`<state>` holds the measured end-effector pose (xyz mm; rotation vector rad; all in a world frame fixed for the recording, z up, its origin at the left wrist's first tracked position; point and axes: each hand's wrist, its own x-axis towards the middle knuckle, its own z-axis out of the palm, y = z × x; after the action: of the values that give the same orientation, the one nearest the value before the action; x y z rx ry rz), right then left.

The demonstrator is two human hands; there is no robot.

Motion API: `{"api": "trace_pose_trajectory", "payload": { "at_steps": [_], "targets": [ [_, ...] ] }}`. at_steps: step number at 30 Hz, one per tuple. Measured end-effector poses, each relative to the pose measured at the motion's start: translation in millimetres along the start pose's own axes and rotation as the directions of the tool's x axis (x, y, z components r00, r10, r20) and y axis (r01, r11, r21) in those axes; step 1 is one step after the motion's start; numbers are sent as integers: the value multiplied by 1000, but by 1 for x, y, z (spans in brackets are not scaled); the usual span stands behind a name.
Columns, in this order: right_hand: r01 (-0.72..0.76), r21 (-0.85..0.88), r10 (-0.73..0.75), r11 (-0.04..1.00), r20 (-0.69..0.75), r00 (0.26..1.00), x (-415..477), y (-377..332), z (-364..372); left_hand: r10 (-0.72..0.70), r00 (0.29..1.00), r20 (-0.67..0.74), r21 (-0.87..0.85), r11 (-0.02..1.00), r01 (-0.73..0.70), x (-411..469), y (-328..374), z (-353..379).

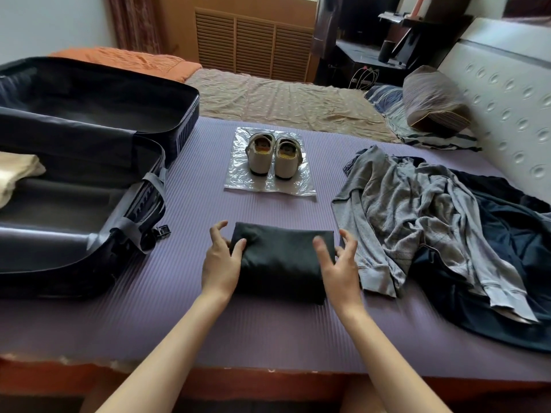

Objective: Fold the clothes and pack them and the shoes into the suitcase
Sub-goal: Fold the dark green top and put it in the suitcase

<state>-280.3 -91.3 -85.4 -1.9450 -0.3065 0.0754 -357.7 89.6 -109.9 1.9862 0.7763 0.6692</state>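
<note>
- Folded dark garment (280, 257): a compact rectangle lying flat on the purple ribbed mat (268, 329), directly in front of the person and between the two hands.
- Left hand (222, 260): at the garment's left edge, fingers spread and loosely bent, thumb lying on the top of the fabric; nothing is clamped.
- Right hand (340, 263): at the garment's right edge, fingers splayed apart, thumb over the cloth; slightly blurred, with no closed grasp visible.
- Grey long-sleeved top (402, 204): unfolded and crumpled on the mat, just right of the folded garment, draped over a navy garment (507, 248) that spreads toward the mat's right edge.
- Pair of pale shoes (272, 158): side by side on a clear plastic bag (298, 186), beyond the folded garment.
- Dark suitcase (59, 234): open on the mat to the left, both halves exposed; a cream folded garment (15, 174) lies in the nearer half.
- Background: beige bedsheet (283, 99), orange blanket (134, 61), striped pillow (435, 99) against a white padded headboard (507, 99).
</note>
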Motion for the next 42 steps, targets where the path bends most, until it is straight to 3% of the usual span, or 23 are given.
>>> {"api": "trace_pose_trajectory", "payload": {
  "at_steps": [3, 7, 14, 17, 21, 24, 28, 30, 32, 37, 42],
  "targets": [
    [44, -110, -39, 993, 46, 998, -7, 16, -1, 29, 998, -47, 139, 990, -22, -2, 4, 13],
    [-62, -179, 55, 982, -47, 997, 3, 26, 13, -38, 998, -39, 343, 938, 49, 6, 9, 22],
    [-81, -344, 28, 935, -154, 988, 15, 21, 22, -17, 993, -116, 314, 948, 53, 0, 5, 18],
    [-104, -409, 29, 907, -186, 982, 14, 25, 18, -75, 993, -86, 332, 938, 100, 3, 2, 15],
    [-208, -250, 180, 946, -131, 975, 6, 30, 9, -222, 963, 153, 257, 950, 179, 13, -5, 9],
    [-325, -95, 329, 941, 39, 943, 0, 30, 6, -246, 925, 288, 209, 959, 190, 16, -9, 2],
    [-431, -4, 431, 902, 55, 901, 5, 41, 19, -375, 872, 314, -77, 905, 417, 17, -5, 1],
    [-460, -22, 461, 888, 16, 887, 7, 40, 26, -339, 900, 275, -49, 929, 366, 13, -2, 3],
    [-465, 15, 465, 885, -19, 885, 4, 37, 27, -273, 935, 224, -49, 955, 291, 8, 1, 2],
    [-304, 208, 320, 930, -50, 946, -13, 17, 22, -183, 959, 216, -284, 928, 241, -1, 3, -19],
    [-161, 368, 134, 916, 99, 986, -28, -41, 29, -161, 978, 131, -443, 873, 203, -5, 8, -68]
  ]
}}
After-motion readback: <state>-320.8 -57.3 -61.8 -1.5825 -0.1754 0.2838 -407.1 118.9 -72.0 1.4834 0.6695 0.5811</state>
